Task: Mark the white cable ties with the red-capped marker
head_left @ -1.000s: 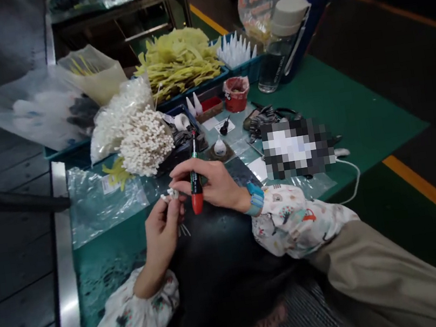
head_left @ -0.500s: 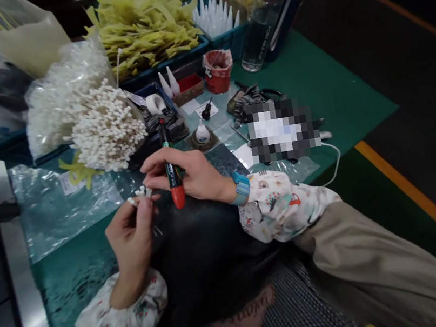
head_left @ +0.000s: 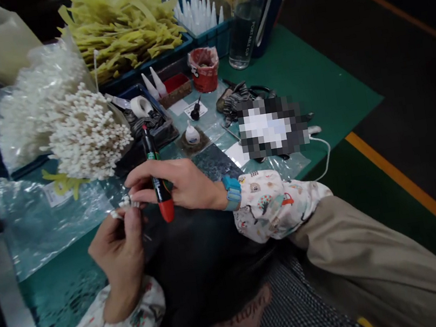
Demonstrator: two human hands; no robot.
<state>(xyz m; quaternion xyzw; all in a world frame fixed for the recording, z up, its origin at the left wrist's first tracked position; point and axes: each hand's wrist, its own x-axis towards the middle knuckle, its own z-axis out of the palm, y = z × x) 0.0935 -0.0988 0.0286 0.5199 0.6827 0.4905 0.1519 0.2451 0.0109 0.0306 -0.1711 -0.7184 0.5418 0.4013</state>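
My left hand (head_left: pixel 118 249) is closed in a pinch around several thin cotton swabs (head_left: pixel 125 202). Their white tips poke out above my thumb, and their thin sticks hang below it. My right hand (head_left: pixel 192 186) carries a marker pen (head_left: pixel 161 185) between its fingers, red end down and dark body tilted upward. The thumb and index fingertip of that hand meet at the swab tips, touching or almost touching them; I cannot tell which. Beyond both hands lies a big bundle of similar swabs (head_left: pixel 88 133) in a clear plastic bag (head_left: pixel 11 123).
Yellow strips (head_left: pixel 120 30) fill a bin at the back, beside white pointed nozzles (head_left: pixel 197 11). A red cup (head_left: pixel 204 70), a small white bottle (head_left: pixel 191 133), a water bottle (head_left: pixel 248 22) and a pixelated device (head_left: pixel 272 128) with a cable stand on the green table (head_left: pixel 333 86).
The view has swung slightly, so the table's things appear further left. Both hands keep nearly the same pose, with the right fingertips still at the swab tips and the marker still held.
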